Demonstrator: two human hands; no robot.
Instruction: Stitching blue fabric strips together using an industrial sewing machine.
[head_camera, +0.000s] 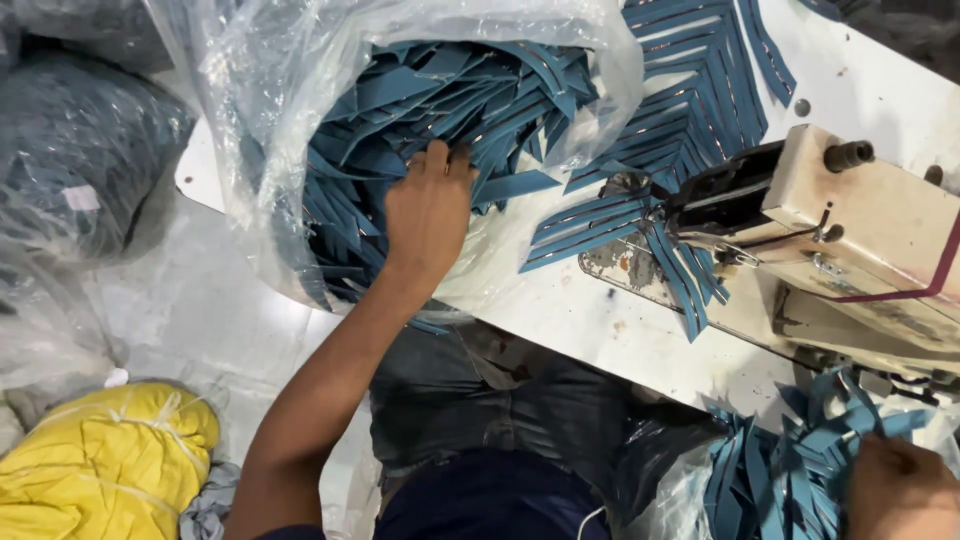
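The left hand (428, 210) reaches into the mouth of a clear plastic bag (262, 120), palm down, fingers curled into the heap of blue fabric strips (440, 100) inside; it seems to be gripping or raking a few of them, though the fingertips are buried, so I cannot tell just how many it has. The bag lies slumped on its side at the table's left end with its opening toward the person, which keeps the strips within an arm's reach of the seat. The right hand (905, 490) is low at the right edge, closed loosely on a second bunch of strips (790, 470) that spills from another bag (665, 495) beside the person's lap; probably a separate lot is kept on that side. Between the two hands stands a cream sewing machine (850, 220), and under its head a chain of strips (640, 215) fans out in a herringbone row up and away over the table, joined end to end as they lie. The table (600, 320) is white and scuffed, with rust-coloured spots near the machine's base. Below it show the person's dark trousers. On the pale floor to the left lie a yellow cloth bundle (110, 450) tied with string, a grey rag beside it, and more filled plastic sacks (80, 150) of dark fabric stacked against each other.
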